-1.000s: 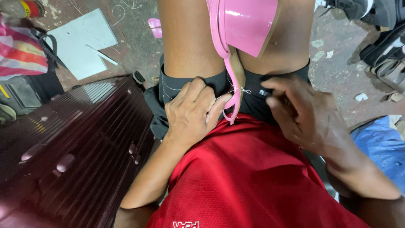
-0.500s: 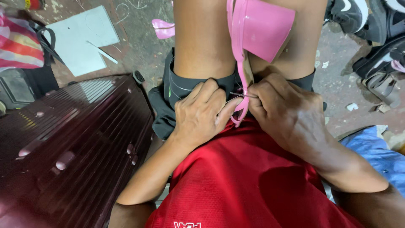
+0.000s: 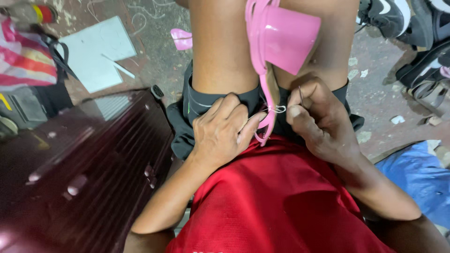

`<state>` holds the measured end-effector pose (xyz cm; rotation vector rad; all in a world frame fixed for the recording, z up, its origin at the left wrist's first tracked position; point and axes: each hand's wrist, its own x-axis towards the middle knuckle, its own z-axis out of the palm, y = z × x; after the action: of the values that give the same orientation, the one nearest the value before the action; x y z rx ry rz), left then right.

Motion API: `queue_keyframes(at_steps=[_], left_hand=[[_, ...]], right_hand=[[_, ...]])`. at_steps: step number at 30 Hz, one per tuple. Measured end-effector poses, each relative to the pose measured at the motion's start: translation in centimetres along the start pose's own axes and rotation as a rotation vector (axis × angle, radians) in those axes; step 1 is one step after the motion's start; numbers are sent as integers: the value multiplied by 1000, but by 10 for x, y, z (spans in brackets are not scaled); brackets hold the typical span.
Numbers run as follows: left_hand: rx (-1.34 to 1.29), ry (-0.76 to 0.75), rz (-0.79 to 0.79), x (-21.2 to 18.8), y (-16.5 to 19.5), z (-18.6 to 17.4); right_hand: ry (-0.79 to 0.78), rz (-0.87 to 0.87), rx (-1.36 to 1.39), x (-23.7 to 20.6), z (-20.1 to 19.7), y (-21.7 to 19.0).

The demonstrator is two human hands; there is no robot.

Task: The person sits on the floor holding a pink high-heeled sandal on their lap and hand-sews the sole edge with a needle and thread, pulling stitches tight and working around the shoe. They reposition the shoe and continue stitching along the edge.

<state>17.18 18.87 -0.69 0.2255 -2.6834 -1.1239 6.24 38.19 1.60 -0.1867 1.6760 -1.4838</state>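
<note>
Between the knees, left hand [image 3: 222, 136] pinches the pink strap [image 3: 268, 107]; right hand [image 3: 318, 119] pinches a needle [image 3: 300, 95], whose thread [image 3: 276, 109] might snag or prick.

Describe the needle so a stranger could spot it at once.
Start at the glossy pink shoe held between the knees. Just below it, the right hand pinches a needle. It is the only thin metal sliver there, with pale thread running toward the pink strap.

A shoe-repair spot on rough, littered concrete floor [image 3: 384, 93], with sneakers [image 3: 389, 14] piled nearby and a dark suitcase [image 3: 84, 173].
</note>
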Motion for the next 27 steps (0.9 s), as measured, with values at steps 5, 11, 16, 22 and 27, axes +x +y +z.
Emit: queue_keyframes(at_steps=[5,11,16,22,27], left_hand=[[2,-26,-5,0,5,2],[13,-20,-3,-1,6,11],[15,-11,-2,-2,6,11],[-32,2,-3,-3,6,11],[-268,84,-29,-3,5,12]], right_hand=[[50,-181,-623,-8,-22,-4],[9,-625,-956,4,-21,5],[-82,-258,-535,3,-22,8],[-76,-114,89,3,-39,3],[88,-187,-752,-9,-38,1]])
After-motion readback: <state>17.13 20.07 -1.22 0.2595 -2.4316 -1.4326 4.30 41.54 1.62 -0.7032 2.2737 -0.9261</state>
